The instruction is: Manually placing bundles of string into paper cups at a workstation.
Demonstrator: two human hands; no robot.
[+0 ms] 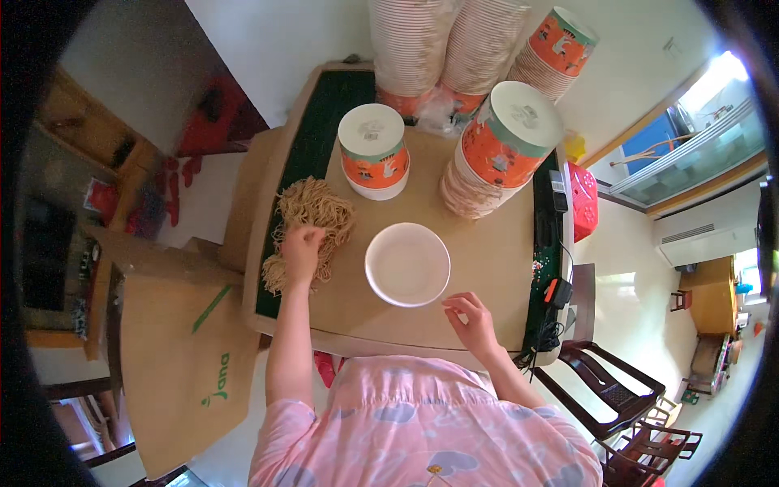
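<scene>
A tangled pile of thin beige strands [318, 203], looking like noodles or twine, lies at the table's left side. My left hand [302, 250] is over the pile, its fingers pinched together on some of the strands. To the right of it stands an empty white paper bowl [407, 265], its mouth facing up. My right hand [471, 321] hovers just off the bowl's lower right, fingers loosely bent and apart, holding nothing. Behind the bowl is a short upside-down stack of orange and white paper tubs [374, 154].
A taller upside-down tub stack [505, 150] stands at the right, and wrapped stacks [410, 49] line the back. A cardboard box [182, 357] is left of the table. Cables and an orange-black plug [557, 293] lie on the right edge, near a dark wooden chair [600, 385].
</scene>
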